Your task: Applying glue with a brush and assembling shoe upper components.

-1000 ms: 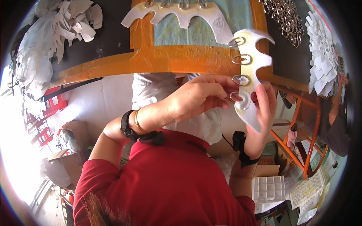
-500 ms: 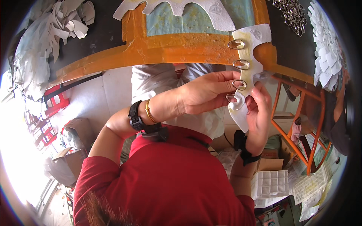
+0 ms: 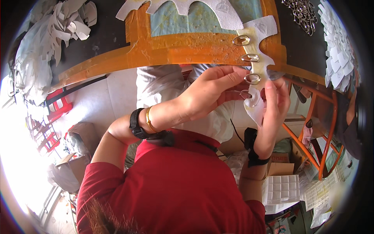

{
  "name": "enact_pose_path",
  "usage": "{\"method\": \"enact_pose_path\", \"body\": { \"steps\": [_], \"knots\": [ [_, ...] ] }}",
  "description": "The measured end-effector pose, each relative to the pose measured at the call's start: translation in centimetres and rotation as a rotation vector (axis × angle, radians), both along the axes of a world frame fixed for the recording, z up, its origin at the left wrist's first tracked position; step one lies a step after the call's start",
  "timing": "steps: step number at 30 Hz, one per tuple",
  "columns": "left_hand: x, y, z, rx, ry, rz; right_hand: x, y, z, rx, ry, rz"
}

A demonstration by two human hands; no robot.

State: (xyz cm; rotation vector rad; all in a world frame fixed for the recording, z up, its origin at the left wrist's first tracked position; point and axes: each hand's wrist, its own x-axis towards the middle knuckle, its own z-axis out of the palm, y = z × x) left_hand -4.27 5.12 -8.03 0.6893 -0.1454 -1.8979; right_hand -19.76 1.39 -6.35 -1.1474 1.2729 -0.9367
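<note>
Both hands, left [image 3: 210,95] and right [image 3: 274,103], still pinch the white strip [image 3: 259,50]; it has shifted slightly left.

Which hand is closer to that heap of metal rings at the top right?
Right. The right hand holds the white piece below the heap of metal rings; the left hand is farther left.
</note>
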Motion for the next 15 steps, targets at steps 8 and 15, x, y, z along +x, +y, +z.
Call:
{"method": "enact_pose_path", "body": {
  "steps": [8,15],
  "knots": [
    [1.4,1.8,1.7,-0.136,-0.490,-0.075,2.2,1.1,0.2,0.028,-0.112,-0.100],
    [4.4,2.4,3.7,-0.232,-1.074,0.036,3.0,0.6,-1.0,0.264,-0.367,0.255]
  ]
}}
